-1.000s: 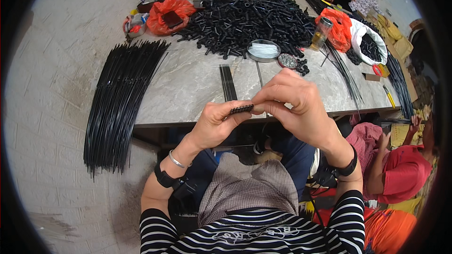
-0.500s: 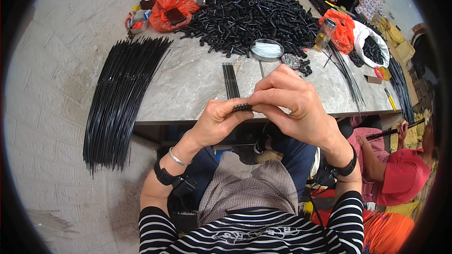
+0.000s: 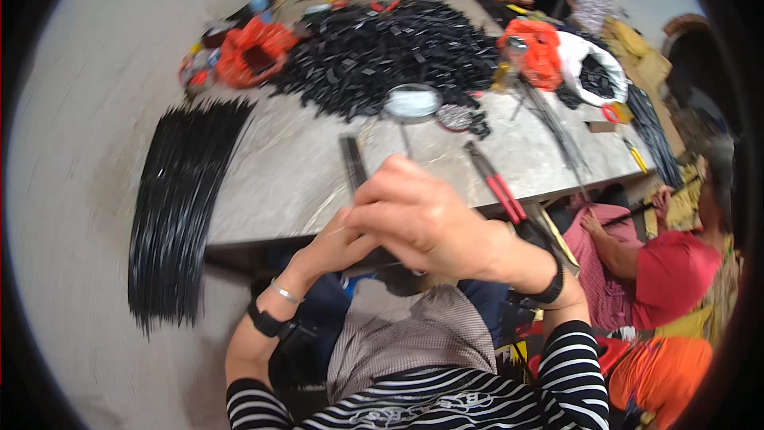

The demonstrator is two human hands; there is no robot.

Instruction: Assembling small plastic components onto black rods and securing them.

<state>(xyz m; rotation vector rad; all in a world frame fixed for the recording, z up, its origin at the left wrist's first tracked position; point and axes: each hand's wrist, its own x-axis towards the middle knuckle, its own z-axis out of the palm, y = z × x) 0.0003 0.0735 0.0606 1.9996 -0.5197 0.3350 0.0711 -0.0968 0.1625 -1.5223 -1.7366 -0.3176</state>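
Note:
My left hand [image 3: 328,245] is closed around the near end of a flat bundle of thin black rods [image 3: 352,161], which reaches away over the table edge. My right hand [image 3: 426,223] crosses in front of it, fingers bent together in a pinch against the left fingertips. Motion blur and the right hand's own back hide what it pinches. Just to the right on the tabletop lies a pair of pliers [image 3: 500,185] with red handles. Beyond the hands stands a round dish [image 3: 412,101] of thin white pieces, beside a small round container [image 3: 455,118].
A heap of short black tubular parts [image 3: 390,48] covers the table's far middle. Long black rods [image 3: 187,207] overhang the left edge. Orange bags [image 3: 255,52], a white sack [image 3: 587,72] and a yellow-handled tool [image 3: 635,155] lie around. A person in red [image 3: 672,275] sits close at right.
The view has shifted, and its contents blur. My right hand has moved left and across the left hand, covering the rod ends seen before. The red-handled pliers now show.

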